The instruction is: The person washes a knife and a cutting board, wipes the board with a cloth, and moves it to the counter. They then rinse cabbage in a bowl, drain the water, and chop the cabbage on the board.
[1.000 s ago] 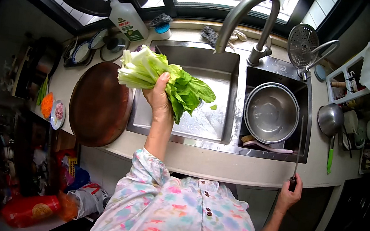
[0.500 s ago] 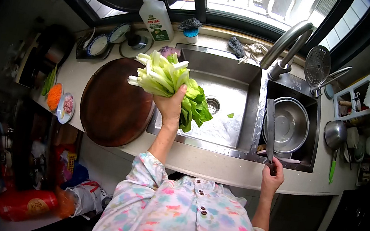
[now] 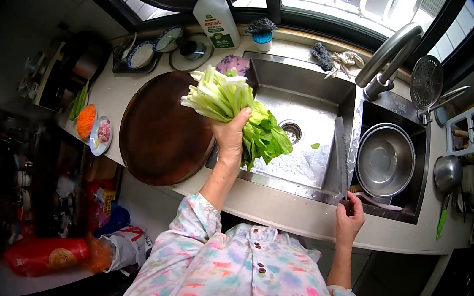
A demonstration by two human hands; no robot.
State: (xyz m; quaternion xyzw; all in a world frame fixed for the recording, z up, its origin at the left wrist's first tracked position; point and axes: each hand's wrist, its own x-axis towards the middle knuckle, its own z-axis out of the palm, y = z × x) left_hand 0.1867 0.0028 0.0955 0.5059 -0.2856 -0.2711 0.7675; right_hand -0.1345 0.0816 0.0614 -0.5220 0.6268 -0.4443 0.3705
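A bunch of leafy green lettuce (image 3: 264, 136) with pale cut stalks is gripped in my left hand (image 3: 230, 133), held above the sink's left edge beside the board. The stalks point up and left, the leaves down and right. My right hand (image 3: 350, 215) is closed round the dark handle of a kitchen knife (image 3: 341, 156) at the sink's front edge. Its blade points away from me, over the right side of the large basin. A round brown wooden cutting board (image 3: 161, 132) lies left of the sink (image 3: 301, 186).
Metal bowls (image 3: 386, 161) sit in the small right basin, below the faucet (image 3: 389, 60). Shredded carrot (image 3: 86, 121) and a small plate (image 3: 93, 142) of chopped pinkish food stand at far left. A white pump bottle (image 3: 215, 22) stands behind. A ladle (image 3: 447, 176) lies right.
The view has shifted, so the counter appears farther right. The knife has moved leftward relative to the sink, from over the small basin to the large one. The lettuce stays in my left hand.
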